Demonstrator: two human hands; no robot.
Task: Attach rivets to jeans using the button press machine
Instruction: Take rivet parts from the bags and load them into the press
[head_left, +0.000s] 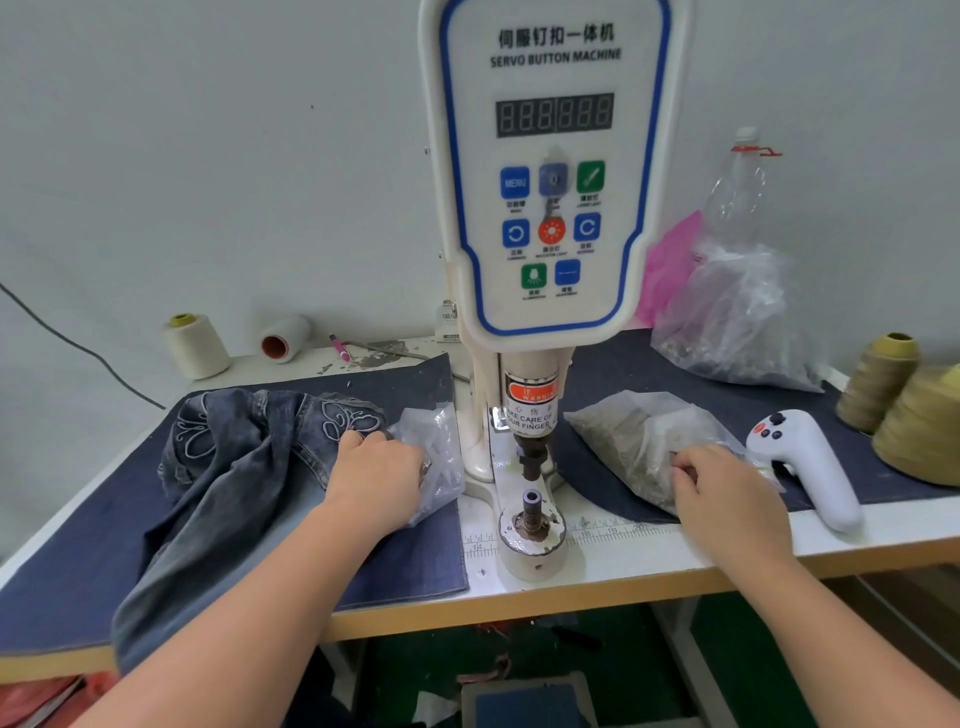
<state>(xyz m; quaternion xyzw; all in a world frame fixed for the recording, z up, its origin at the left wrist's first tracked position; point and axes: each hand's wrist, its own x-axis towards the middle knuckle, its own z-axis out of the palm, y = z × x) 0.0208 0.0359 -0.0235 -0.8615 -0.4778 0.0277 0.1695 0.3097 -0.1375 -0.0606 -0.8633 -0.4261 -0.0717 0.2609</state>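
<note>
Plastic bags: three; hands: left hand, right hand.

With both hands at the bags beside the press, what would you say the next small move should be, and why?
Probably pinch one piece out of each bag. The left hand is at the small clear bag and the right hand at the bag of metal parts, while the lower die stands bare and the jeans lie off to the left, not under the press head.

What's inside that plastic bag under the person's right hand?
The bag holds a heap of small brownish-grey pieces, too small to identify. The right hand covers the part nearest the person.
</note>
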